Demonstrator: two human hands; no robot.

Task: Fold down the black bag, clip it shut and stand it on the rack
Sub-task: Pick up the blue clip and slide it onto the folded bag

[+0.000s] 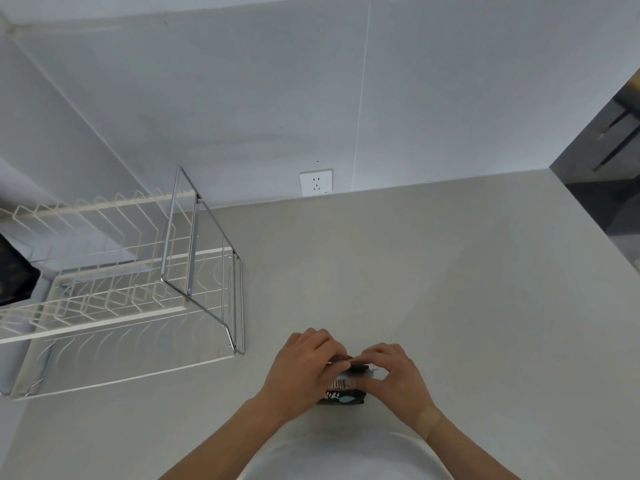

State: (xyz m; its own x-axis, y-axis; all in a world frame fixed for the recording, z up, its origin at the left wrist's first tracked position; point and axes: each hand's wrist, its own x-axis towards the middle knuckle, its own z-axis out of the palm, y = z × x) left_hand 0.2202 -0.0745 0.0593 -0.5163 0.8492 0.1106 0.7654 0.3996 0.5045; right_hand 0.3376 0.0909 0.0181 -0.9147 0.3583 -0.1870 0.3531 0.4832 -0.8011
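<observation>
The black bag (pixel 341 393) stood on the pale countertop (pixel 433 289) at the near edge, directly in front of the person, with both hands closed in over its top so that only the printed lower face showed between the wrists. The left hand (pixel 304 362) had its fingers curled down and pinched on the left part of the folded top edge, holding it flat. The right hand (pixel 394 374) pinched from the other side, thumb and forefinger meeting around what looked like a small dark clip (pixel 360 368) at the middle of the fold, though it was too small to be sure whether it had bitten onto the bag yet. The fold ran left to right, across the person, so the clip would have to go on from the far or top side, square to that line. The white wire rack (pixel 121 299) sat well apart from the bag, off to the left and farther back, its long side running left to right and its chrome end frame (pixel 194 237) facing the bag. By my reckoning the left hand was the nearer one to the rack, and the bag would have to travel leftward and away from the body to reach it, staying upright on its base
</observation>
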